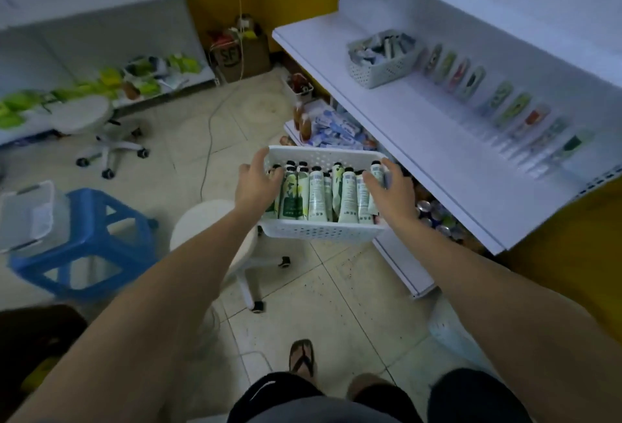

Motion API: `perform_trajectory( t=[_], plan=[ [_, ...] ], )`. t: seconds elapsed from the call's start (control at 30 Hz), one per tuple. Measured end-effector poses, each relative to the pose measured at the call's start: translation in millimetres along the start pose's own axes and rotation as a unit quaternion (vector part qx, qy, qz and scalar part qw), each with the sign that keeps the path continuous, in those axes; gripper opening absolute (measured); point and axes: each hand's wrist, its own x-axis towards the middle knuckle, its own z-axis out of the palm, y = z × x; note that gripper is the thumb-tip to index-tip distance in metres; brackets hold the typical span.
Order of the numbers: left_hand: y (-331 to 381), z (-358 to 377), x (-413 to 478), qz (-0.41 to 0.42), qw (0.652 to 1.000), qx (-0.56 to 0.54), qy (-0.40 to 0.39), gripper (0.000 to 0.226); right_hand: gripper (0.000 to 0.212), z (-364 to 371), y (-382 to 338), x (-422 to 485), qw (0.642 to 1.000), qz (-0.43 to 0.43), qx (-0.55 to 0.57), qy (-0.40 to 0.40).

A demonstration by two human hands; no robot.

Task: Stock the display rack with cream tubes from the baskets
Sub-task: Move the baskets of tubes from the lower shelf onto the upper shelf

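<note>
A white perforated basket [321,231] full of several green-and-white cream tubes [318,193] with black caps hangs in front of me, above a white round stool [215,220]. My left hand [257,181] grips its left rim, fingers curled over the edge. My right hand [390,187] holds the right side, fingers over the rim and the tubes there. On the white display shelf [437,139] to the right, a row of cream tubes [505,106] stands in a clear rack along the back. A second grey basket [380,59] of tubes sits on the shelf's far end.
A blue plastic stool [91,240] with a clear box [27,213] stands at left. A white swivel chair [97,126] is farther back. The lower shelf [336,133] under the display holds boxes and cans. A cardboard box [242,52] sits by the yellow wall.
</note>
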Motion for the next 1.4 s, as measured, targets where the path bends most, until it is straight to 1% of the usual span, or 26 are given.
perform_trajectory(
  t=[0.13,0.2,0.33,0.4,0.53,0.73,0.87,1.03,1.3,1.4],
  plan=[
    [19.3,0.2,65.8,0.007,0.999,0.034,-0.025,0.05,0.055,16.1,-15.5,55.8,0.999,0.008,0.025,0.024],
    [26.2,4.1,102.0,0.021,0.998,0.046,-0.042,0.051,0.056,21.5,-21.1,85.1,0.999,0.007,0.02,0.028],
    [39.3,21.0,165.6,0.018,0.996,0.062,-0.059,0.053,0.059,31.6,-26.1,148.5,1.0,0.018,0.001,0.018],
    [47.4,32.4,197.3,0.017,0.997,0.057,-0.055,0.054,0.058,34.8,-30.3,184.8,1.0,0.014,0.005,0.017],
    [67.6,52.6,257.5,-0.021,0.998,0.033,-0.042,0.057,0.058,33.8,-43.2,256.2,1.0,0.017,0.001,-0.021],
    [85.7,66.6,328.7,-0.017,0.999,0.029,0.002,0.054,0.059,38.2,-62.9,345.0,0.999,-0.011,-0.004,-0.042],
    [90.6,75.5,382.2,-0.029,0.999,0.004,0.028,0.051,0.064,49.0,-74.1,395.6,0.998,-0.029,0.03,-0.055],
    [90.4,86.1,440.0,-0.027,0.999,-0.021,0.03,0.053,0.062,65.3,-85.5,443.7,0.997,-0.04,-0.01,-0.063],
    [62.9,78.5,543.0,-0.056,0.998,-0.024,0.029,0.054,0.062,130.2,-109.5,511.5,0.996,-0.034,-0.009,-0.082],
    [57.4,75.3,590.3,-0.044,0.999,-0.015,0.019,0.052,0.065,157.0,-123.6,541.1,0.996,-0.017,-0.01,-0.092]
  ],
)
